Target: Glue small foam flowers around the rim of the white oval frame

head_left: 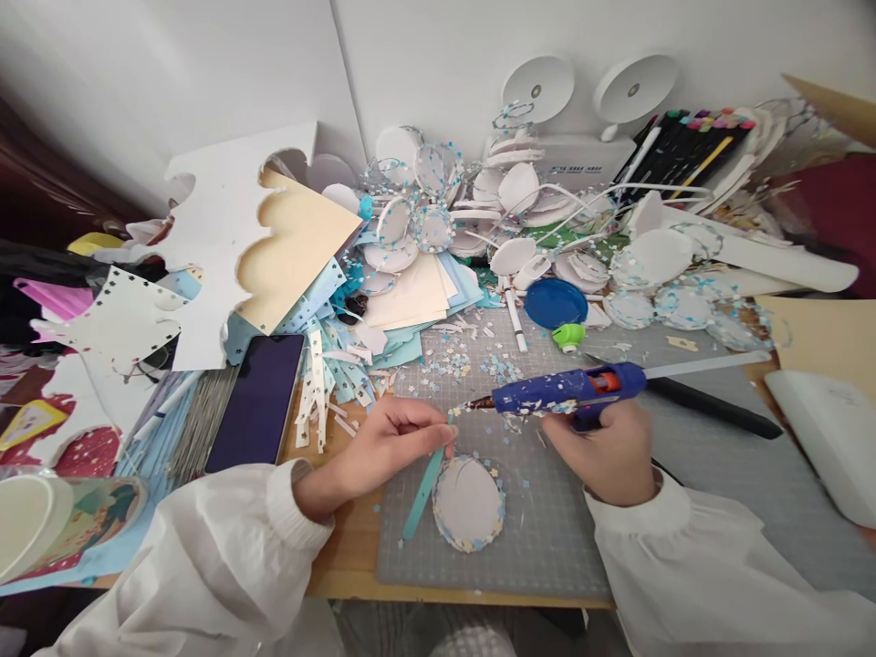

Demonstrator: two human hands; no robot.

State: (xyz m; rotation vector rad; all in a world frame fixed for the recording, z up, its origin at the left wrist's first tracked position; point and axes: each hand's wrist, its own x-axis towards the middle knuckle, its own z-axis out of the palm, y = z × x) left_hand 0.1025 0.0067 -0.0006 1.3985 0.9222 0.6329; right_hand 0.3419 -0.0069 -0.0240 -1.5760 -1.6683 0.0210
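The right hand [609, 452] grips a blue glue gun [571, 391], its long axis level, nozzle pointing left toward the left hand [390, 443]. That hand's fingertips pinch a teal strip [424, 488] slanting down-left, just beside the nozzle. A white paper oval [469, 502] lies on the bench between both hands.
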